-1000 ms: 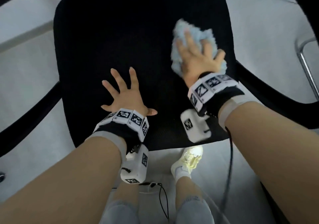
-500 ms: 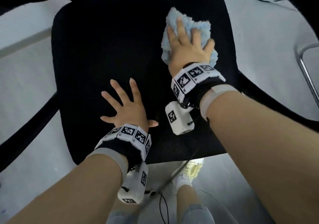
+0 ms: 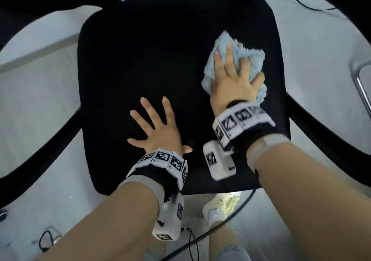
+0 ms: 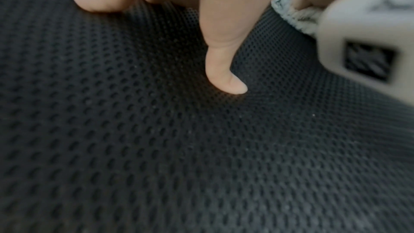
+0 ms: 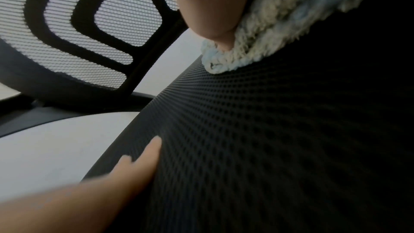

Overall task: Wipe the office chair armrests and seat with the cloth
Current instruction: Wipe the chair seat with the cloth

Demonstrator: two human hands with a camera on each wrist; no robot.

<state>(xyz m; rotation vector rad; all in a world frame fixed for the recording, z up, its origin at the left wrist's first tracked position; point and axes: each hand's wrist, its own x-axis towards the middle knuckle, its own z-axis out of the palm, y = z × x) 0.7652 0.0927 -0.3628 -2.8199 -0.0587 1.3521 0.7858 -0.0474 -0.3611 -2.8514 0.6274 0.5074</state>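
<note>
The black mesh seat (image 3: 150,49) fills the middle of the head view. My right hand (image 3: 232,82) lies on a fluffy light-blue cloth (image 3: 251,55) at the seat's right side, fingers stretched over it and pressing it down. In the right wrist view the cloth (image 5: 268,33) is squashed against the mesh seat (image 5: 268,130). My left hand (image 3: 160,132) rests flat with spread fingers near the seat's front middle and holds nothing; its fingers (image 4: 224,59) touch the mesh. The black left armrest (image 3: 40,150) and right armrest (image 3: 321,136) flank the seat.
The mesh backrest (image 5: 67,24) rises behind the seat. A bent metal tube (image 3: 359,76) stands on the grey floor at the right. Cables (image 3: 46,238) lie on the floor at the lower left. My shoe (image 3: 222,204) sits just under the seat's front edge.
My right hand slid the cloth away toward the seat's back, then drew it back toward me along the right side. The left hand stayed planted on the seat.
</note>
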